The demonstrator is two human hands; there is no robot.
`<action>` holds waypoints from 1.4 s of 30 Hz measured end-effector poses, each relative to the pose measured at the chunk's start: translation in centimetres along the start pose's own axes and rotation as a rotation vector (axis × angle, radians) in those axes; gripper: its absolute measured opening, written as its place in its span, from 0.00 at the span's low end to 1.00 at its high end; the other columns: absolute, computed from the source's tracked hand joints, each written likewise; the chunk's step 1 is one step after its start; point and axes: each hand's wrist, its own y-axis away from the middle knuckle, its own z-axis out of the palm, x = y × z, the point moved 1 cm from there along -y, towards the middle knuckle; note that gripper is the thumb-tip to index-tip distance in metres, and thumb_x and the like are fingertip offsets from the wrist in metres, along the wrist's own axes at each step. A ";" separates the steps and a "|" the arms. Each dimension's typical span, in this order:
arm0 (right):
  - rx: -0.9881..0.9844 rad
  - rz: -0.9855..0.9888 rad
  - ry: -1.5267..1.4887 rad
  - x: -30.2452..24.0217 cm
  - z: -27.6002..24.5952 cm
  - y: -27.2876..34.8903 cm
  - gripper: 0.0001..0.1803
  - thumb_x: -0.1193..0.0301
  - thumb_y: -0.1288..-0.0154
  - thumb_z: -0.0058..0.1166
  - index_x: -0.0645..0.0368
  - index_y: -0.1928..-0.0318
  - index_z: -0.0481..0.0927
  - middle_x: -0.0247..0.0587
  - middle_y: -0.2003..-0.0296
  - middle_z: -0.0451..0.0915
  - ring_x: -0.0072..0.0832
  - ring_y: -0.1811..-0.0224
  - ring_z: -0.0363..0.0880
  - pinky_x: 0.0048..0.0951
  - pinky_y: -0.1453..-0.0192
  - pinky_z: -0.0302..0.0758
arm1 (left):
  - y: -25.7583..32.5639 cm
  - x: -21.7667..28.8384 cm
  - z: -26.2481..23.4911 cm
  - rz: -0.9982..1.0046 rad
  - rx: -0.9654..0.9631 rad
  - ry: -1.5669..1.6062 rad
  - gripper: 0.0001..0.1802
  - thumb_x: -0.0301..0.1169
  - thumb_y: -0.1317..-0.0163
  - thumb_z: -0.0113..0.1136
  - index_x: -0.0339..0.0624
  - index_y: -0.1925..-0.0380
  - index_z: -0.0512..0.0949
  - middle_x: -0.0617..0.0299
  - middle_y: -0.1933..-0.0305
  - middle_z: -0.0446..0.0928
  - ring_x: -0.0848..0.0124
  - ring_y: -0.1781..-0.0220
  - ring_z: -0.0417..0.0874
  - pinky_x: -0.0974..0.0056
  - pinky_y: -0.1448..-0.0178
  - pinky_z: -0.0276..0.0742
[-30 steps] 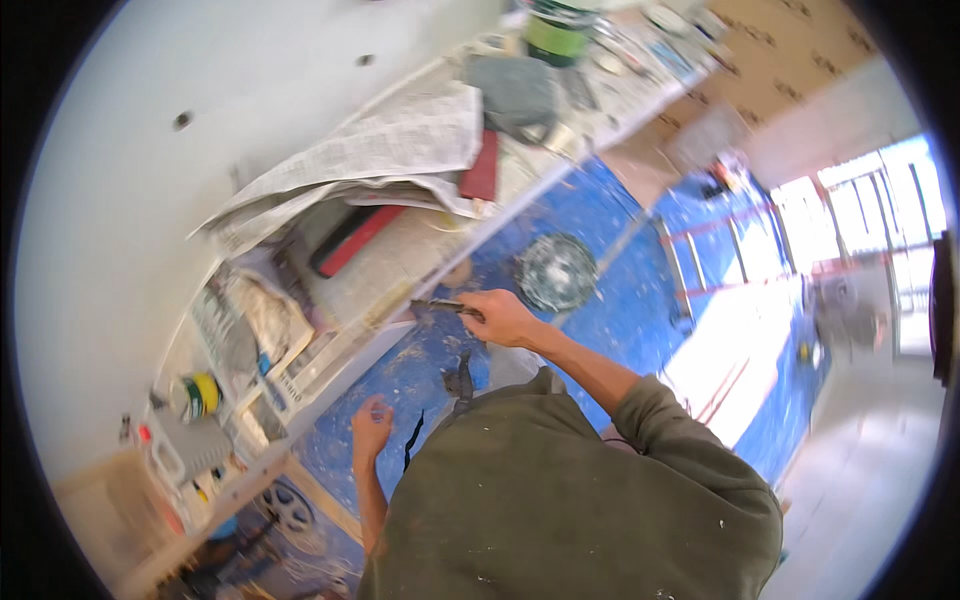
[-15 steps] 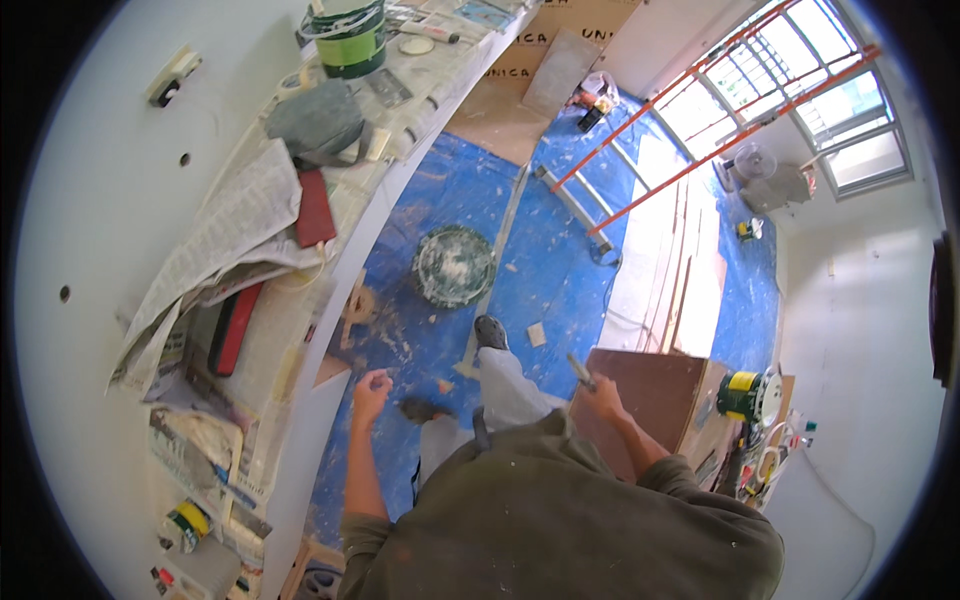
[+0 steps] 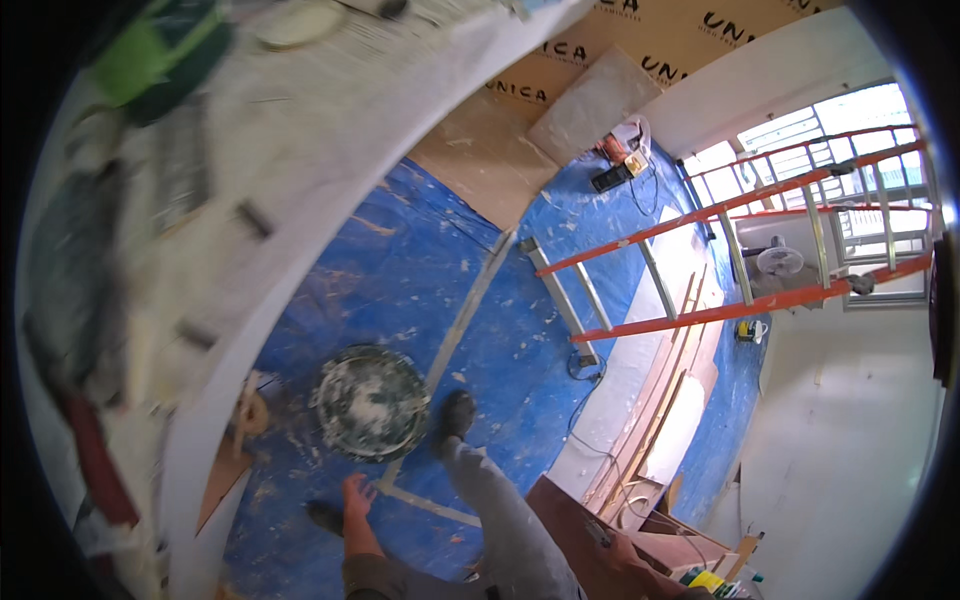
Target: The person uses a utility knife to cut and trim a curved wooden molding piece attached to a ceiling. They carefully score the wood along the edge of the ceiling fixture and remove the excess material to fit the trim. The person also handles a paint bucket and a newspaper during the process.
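Observation:
My left hand (image 3: 358,497) hangs empty, its fingers loosely apart, just below the near edge of a round dark green bucket (image 3: 372,405) on the floor. White smears cover the bucket's top. At the lower right, my right hand (image 3: 622,552) is closed around a short, narrow tool (image 3: 599,533) whose kind I cannot make out. That hand is over a brown wooden box (image 3: 560,510), and its fingers are partly in shadow. My feet stand near the bucket, one to its right and the other below it.
On my left runs a long cluttered worktop (image 3: 330,130) bearing a green pail (image 3: 165,55). A red-orange ladder (image 3: 700,312) lies tilted across the right. Boards (image 3: 660,400) lie on blue floor sheeting (image 3: 320,270). Beyond are a power tool (image 3: 622,150) and a fan (image 3: 780,261).
My view has swung closer to the worktop and ladder, so the bucket appears lower and larger. My left hand's fingers have loosened. My right hand still holds the tool, lower in view.

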 end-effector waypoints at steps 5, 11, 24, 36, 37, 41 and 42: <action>0.134 0.084 -0.209 -5.9 -11.0 -7.2 0.15 0.63 0.39 0.61 0.64 0.64 0.78 0.50 0.79 0.78 0.36 0.75 0.80 0.39 0.67 0.74 | -5.6 -2.2 8.6 0.124 0.082 0.373 0.28 0.29 0.52 0.57 0.43 0.46 0.69 0.52 0.43 0.66 0.50 0.38 0.66 0.48 0.31 0.59; 0.039 -0.036 -0.206 -3.2 -14.8 -13.5 0.18 0.61 0.38 0.60 0.66 0.61 0.77 0.53 0.77 0.79 0.41 0.73 0.82 0.41 0.68 0.74 | -2.0 0.4 14.5 0.304 0.062 0.443 0.26 0.27 0.58 0.55 0.40 0.52 0.71 0.53 0.49 0.69 0.52 0.50 0.69 0.57 0.47 0.60; 0.186 0.090 -0.358 -8.0 -19.2 -15.3 0.16 0.61 0.41 0.59 0.64 0.66 0.78 0.53 0.78 0.78 0.42 0.73 0.83 0.42 0.67 0.75 | 12.3 10.8 52.5 0.425 0.214 0.060 0.35 0.18 0.60 0.56 0.34 0.44 0.69 0.51 0.46 0.73 0.53 0.53 0.77 0.51 0.63 0.77; -0.016 0.183 -0.408 -1.0 -31.8 -26.0 0.16 0.61 0.39 0.62 0.64 0.63 0.79 0.37 0.80 0.78 0.26 0.83 0.74 0.34 0.75 0.74 | 9.8 13.5 84.2 0.309 -0.140 0.064 0.20 0.27 0.58 0.62 0.42 0.61 0.71 0.52 0.52 0.69 0.53 0.51 0.71 0.46 0.46 0.71; -0.012 0.207 -0.478 -0.9 -31.6 -25.9 0.15 0.62 0.38 0.62 0.63 0.64 0.78 0.37 0.80 0.77 0.26 0.83 0.74 0.35 0.76 0.73 | 9.0 13.8 85.3 0.297 -0.146 0.036 0.19 0.28 0.57 0.62 0.42 0.61 0.71 0.51 0.51 0.69 0.52 0.49 0.71 0.46 0.44 0.71; -0.081 0.309 -0.617 -0.6 -31.6 -26.2 0.11 0.67 0.36 0.59 0.64 0.62 0.78 0.37 0.81 0.76 0.26 0.80 0.74 0.34 0.74 0.71 | 4.4 14.1 87.1 0.275 -0.314 0.030 0.25 0.28 0.58 0.62 0.45 0.55 0.71 0.52 0.49 0.68 0.53 0.49 0.72 0.49 0.40 0.69; -0.119 0.349 -0.624 -0.9 -31.2 -25.9 0.10 0.69 0.36 0.58 0.65 0.60 0.79 0.38 0.81 0.75 0.25 0.79 0.75 0.34 0.73 0.71 | 3.4 13.4 87.2 0.259 -0.286 -0.012 0.25 0.28 0.57 0.62 0.45 0.54 0.71 0.53 0.49 0.69 0.53 0.50 0.73 0.49 0.41 0.71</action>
